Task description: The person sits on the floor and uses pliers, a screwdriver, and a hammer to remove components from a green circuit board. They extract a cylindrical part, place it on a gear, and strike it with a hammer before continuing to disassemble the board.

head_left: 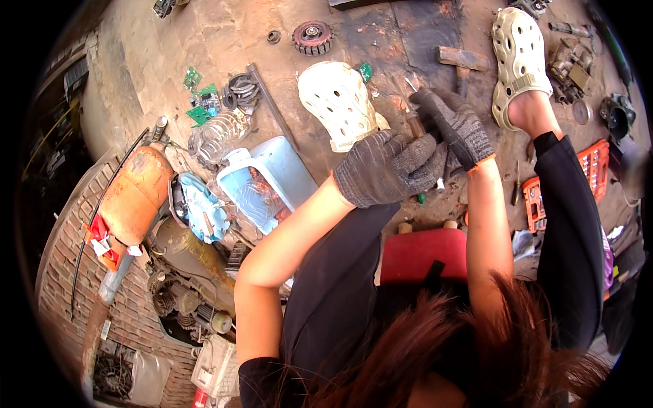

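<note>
We could read no lettering, numbers or signs anywhere (even the small pale tag [105, 330] on the rusty pole [94, 343] was too tiny).

Two hands [391, 168] [454, 126], two clogs [335, 98] [518, 51], perhaps five circuit boards [198, 115]

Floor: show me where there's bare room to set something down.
Bare floor lies between the small ring and the green circuit boards; the dark stretch between wheel and hammer is mostly open. Crowded: around the blue bin, by the metal parts at right.
</note>
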{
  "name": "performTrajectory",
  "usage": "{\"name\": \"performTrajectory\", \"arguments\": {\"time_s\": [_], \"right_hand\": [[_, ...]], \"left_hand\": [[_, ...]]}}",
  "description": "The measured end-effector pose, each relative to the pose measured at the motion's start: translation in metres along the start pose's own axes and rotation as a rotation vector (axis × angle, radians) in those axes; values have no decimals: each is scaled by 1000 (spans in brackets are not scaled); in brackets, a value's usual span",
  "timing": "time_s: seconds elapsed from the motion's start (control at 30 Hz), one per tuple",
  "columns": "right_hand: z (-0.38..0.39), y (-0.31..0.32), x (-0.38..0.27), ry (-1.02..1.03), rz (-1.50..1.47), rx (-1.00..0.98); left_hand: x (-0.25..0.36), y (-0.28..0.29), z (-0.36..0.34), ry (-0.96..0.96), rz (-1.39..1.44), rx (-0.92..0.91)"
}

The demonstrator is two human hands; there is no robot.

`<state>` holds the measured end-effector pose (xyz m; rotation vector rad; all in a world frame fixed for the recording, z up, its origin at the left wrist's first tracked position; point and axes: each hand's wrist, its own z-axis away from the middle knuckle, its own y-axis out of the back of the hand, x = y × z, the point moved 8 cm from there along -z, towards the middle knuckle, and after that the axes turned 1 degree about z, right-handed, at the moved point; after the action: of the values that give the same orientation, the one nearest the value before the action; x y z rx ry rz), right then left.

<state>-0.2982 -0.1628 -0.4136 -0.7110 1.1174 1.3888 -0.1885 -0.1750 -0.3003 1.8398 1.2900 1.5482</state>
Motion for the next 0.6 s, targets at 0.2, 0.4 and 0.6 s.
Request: {"name": "performTrajectory", "arguments": {"time_s": [0.2, 0.4, 0.6], "right_hand": [[10, 13, 76, -498, -362, 324], [7, -72, 18, -627, -1184, -48], [0, -80, 1, -563, -1263, -57]], "left_hand": [[-11, 8, 10, 235, 151, 30], [-10, 18, 2, 242, 53, 55], [-20, 5, -3, 414, 25, -49]]}}
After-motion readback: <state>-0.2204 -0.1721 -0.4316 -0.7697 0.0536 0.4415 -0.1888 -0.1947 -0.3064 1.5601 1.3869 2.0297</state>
